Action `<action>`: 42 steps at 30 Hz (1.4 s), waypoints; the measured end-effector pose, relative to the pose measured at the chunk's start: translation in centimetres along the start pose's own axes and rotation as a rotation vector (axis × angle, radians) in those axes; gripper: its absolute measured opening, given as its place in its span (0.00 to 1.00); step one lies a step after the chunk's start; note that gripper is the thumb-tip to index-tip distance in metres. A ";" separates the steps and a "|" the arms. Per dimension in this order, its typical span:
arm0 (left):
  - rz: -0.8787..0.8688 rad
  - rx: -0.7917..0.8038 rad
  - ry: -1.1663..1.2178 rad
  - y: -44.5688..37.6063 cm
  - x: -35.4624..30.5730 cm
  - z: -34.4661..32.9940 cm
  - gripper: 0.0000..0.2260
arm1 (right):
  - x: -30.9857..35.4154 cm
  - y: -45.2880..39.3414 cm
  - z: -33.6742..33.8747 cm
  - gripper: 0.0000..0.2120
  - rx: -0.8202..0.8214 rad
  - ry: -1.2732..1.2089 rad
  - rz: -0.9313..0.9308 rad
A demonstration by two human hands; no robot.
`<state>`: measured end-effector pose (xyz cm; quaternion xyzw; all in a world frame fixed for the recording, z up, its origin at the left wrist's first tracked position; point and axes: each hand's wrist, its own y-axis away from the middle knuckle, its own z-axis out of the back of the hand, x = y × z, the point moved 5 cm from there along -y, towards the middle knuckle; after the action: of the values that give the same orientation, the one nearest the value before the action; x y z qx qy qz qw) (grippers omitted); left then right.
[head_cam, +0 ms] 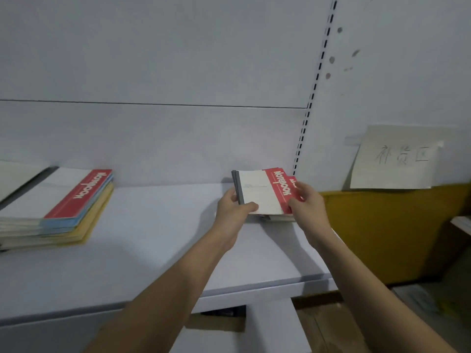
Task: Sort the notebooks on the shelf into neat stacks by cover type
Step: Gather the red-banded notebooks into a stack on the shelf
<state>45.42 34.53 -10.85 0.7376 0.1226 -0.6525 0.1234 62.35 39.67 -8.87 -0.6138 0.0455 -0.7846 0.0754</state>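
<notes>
A small stack of red-and-white notebooks (262, 191) sits at the back right of the white shelf (158, 240). My left hand (233, 207) grips its left edge, thumb on the top cover. My right hand (307, 200) holds the right edge, fingers curled over the red band, where a second red notebook peeks out underneath. At the far left lies a larger stack of big notebooks (56, 207): a red-and-white cover on top, blue and yellow ones below.
A slotted upright (309, 105) marks the shelf's right end. Beyond it a paper sign (397, 159) leans above a yellow bin (392, 233). A dark folder (23, 184) lies at the far left. Cardboard boxes (328, 324) stand on the floor below.
</notes>
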 end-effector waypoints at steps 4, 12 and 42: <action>-0.077 -0.007 -0.122 -1.1 0.4 -3.5 0.17 | -2.7 -2.7 2.2 0.22 -0.010 0.120 0.007; -0.187 0.009 -0.602 -2.1 3.4 -4.9 0.30 | -6.6 -4.6 2.4 0.13 -0.041 0.437 0.075; -0.302 -0.303 -1.199 3.7 -7.1 21.4 0.21 | 6.5 5.8 -18.2 0.17 0.310 0.285 0.443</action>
<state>25.88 23.61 -6.21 0.1930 0.2260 -0.9376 0.1803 43.57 32.42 -8.01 -0.4536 0.0681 -0.8249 0.3304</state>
